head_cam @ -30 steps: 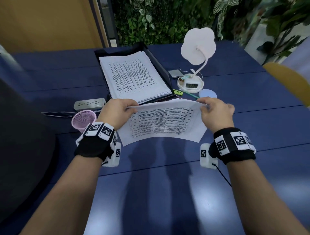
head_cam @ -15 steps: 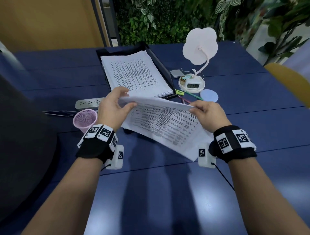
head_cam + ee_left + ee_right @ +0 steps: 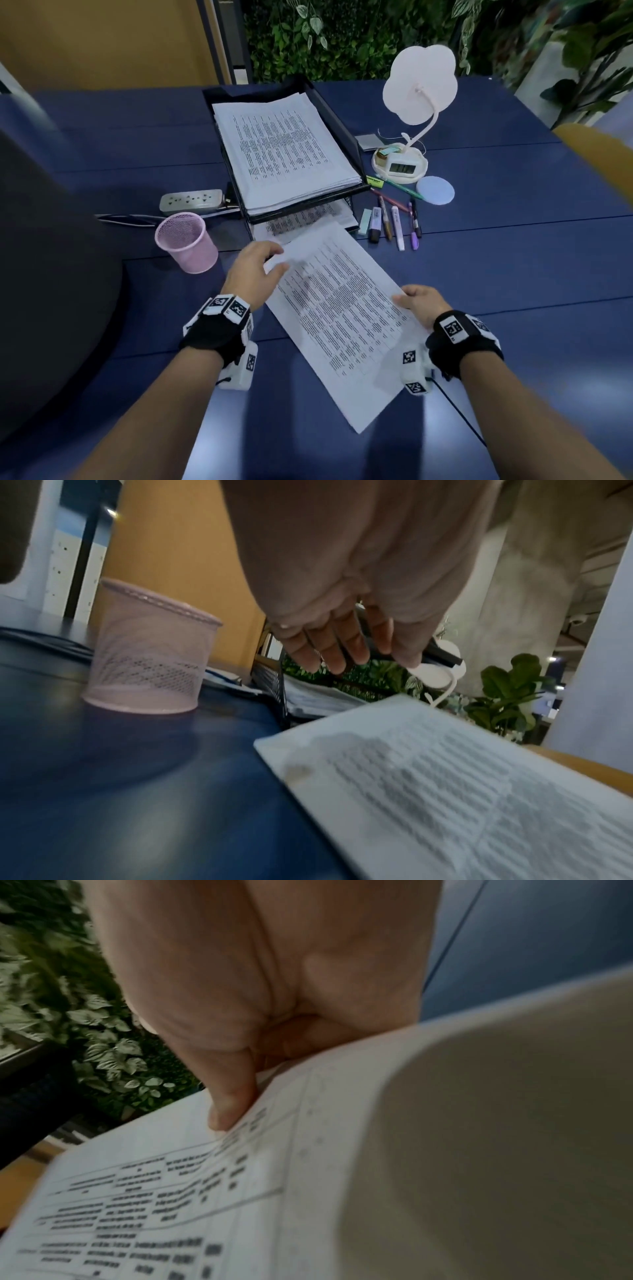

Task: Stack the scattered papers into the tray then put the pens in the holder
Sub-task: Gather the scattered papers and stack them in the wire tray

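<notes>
My right hand [image 3: 416, 301] pinches the right edge of a printed sheet [image 3: 342, 308], thumb on top [image 3: 232, 1104], and holds it slanted above the blue table. My left hand [image 3: 260, 267] hovers at the sheet's far left corner with its fingers [image 3: 339, 650] straight, clear of the paper [image 3: 445, 791]. Behind stands the black mesh tray [image 3: 337, 123] with a thick stack of printed papers [image 3: 284, 154]; more sheets [image 3: 308, 219] lie in its lower tier. Several pens and markers [image 3: 394, 222] lie right of the tray. The pink mesh holder [image 3: 186, 241] stands to the left.
A grey power strip [image 3: 191, 202] with its cable lies behind the holder. A white flower-shaped lamp with a clock base [image 3: 400, 164] and a round pale disc [image 3: 435, 191] sit behind the pens. A dark bulky shape [image 3: 51, 274] fills the left side.
The sheet has swung from sideways to lengthwise and come nearer to me. My left hand has let go of its corner; my right hand still holds the edge.
</notes>
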A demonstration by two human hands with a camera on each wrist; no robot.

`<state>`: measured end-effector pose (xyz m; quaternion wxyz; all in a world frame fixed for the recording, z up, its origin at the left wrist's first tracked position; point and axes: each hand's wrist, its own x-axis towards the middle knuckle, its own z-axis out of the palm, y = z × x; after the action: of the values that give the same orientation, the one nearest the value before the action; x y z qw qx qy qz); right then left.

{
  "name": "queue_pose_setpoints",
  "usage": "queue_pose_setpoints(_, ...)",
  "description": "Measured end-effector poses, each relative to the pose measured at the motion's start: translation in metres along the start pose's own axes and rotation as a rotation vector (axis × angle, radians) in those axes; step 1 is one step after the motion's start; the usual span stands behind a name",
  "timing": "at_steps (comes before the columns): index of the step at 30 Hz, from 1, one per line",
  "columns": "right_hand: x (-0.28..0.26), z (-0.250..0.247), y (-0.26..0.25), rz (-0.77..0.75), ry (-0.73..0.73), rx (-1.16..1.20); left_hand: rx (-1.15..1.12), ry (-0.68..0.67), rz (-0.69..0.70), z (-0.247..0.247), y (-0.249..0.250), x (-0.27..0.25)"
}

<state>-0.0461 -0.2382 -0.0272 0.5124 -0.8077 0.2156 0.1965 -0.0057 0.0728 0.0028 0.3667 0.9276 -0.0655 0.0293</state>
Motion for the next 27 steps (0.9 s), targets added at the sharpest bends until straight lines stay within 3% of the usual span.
queue_pose_setpoints(6,0.007,0.002,0.009,0.097,-0.005,0.137,0.068,-0.276,-0.356,0.021,-0.013,-0.018)
queue_pose_setpoints(12,0.014,0.014,0.002,0.151,-0.034,0.258,-0.351,-0.206,-0.775,0.041,-0.013,-0.031)
queue_pose_setpoints(14,0.015,0.016,-0.003,0.156,-0.043,0.284,-0.436,-0.211,-0.854,0.039,-0.013,-0.032)
queue_pose_setpoints(16,0.017,0.017,-0.009,0.165,-0.057,0.332,-0.492,-0.269,-0.875,0.033,-0.014,-0.031)
queue_pose_setpoints(20,0.026,0.019,-0.017,0.163,-0.09,0.366,-0.793,-0.537,-0.807,0.022,-0.011,-0.032)
queue_pose_setpoints(23,0.03,0.021,-0.027,0.165,-0.065,0.394,-0.891,-0.44,-0.709,0.023,-0.007,-0.024)
queue_pose_setpoints(27,0.046,0.027,-0.04,0.147,-0.018,0.419,-0.927,-0.232,-0.751,0.022,-0.003,-0.007)
